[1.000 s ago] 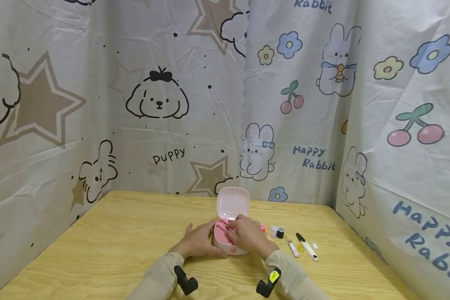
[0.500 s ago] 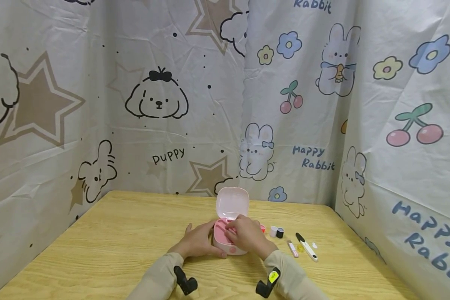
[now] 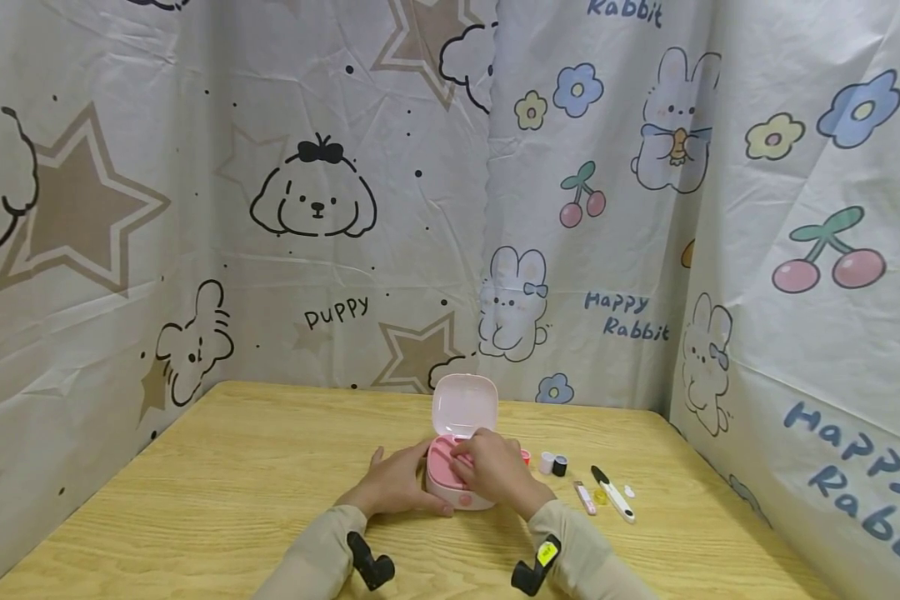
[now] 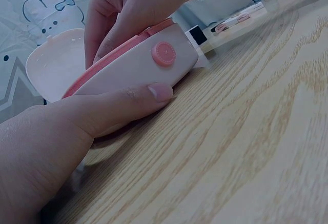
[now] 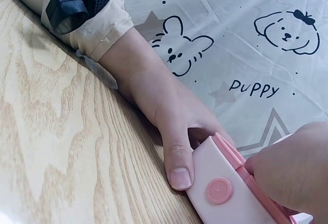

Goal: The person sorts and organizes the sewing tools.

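Note:
A small white box (image 3: 444, 495) with a round pink button stands on the table, its pale lid (image 3: 465, 406) raised at the back. Inside sits a pink compartment tray (image 3: 442, 461), its rim a little above the box wall in the left wrist view. My left hand (image 3: 397, 483) grips the box's left side, thumb (image 4: 123, 106) along the front wall below the button (image 4: 164, 54). My right hand (image 3: 498, 468) reaches over from the right, thumb and fingers bent down into the tray and pinching it; the fingertips are partly hidden.
To the right of the box lie a red spool (image 3: 526, 457), a white spool (image 3: 547, 463) and a black spool (image 3: 560, 466). Farther right are a pink-and-white slim piece (image 3: 586, 498), a yellow coil (image 3: 601, 497), a white tool with a black tip (image 3: 613, 495) and a white bit (image 3: 629, 491).
The pink tray has risen slightly at its left side within the box. Both hands hold nearly the same places as before.

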`<state>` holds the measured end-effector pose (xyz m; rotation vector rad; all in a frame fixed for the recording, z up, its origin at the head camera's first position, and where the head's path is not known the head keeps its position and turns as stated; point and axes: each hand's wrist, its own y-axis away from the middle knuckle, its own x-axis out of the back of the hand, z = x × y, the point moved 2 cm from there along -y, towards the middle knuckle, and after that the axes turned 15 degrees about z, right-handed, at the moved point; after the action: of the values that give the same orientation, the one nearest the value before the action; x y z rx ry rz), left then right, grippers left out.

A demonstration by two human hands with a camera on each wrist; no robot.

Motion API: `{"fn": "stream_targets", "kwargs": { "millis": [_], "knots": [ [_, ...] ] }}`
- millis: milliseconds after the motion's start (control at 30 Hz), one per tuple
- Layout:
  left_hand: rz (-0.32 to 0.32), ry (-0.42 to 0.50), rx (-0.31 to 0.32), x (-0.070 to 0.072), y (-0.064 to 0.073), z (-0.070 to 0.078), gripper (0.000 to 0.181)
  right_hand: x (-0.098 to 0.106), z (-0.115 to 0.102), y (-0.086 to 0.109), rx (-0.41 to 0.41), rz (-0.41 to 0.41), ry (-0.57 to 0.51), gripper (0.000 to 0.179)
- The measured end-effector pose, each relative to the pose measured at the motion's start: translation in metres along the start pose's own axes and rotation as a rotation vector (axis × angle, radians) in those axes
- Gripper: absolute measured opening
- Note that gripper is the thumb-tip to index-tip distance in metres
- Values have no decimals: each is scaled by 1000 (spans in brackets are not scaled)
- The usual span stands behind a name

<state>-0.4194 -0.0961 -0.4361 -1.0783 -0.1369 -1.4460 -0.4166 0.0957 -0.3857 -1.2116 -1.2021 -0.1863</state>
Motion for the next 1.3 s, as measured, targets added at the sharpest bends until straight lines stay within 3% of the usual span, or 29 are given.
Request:
{"fn": "stream_targets", "kwargs": {
  "millis": [567,1300],
  "knots": [
    [-23,-1,61,0,-2,2,120,5,-2,-2,-27,3,6,18],
    [-26,-19,44,-1,-2,0,116,15,-2,-1,-33,24,41,16]
  ]
}}
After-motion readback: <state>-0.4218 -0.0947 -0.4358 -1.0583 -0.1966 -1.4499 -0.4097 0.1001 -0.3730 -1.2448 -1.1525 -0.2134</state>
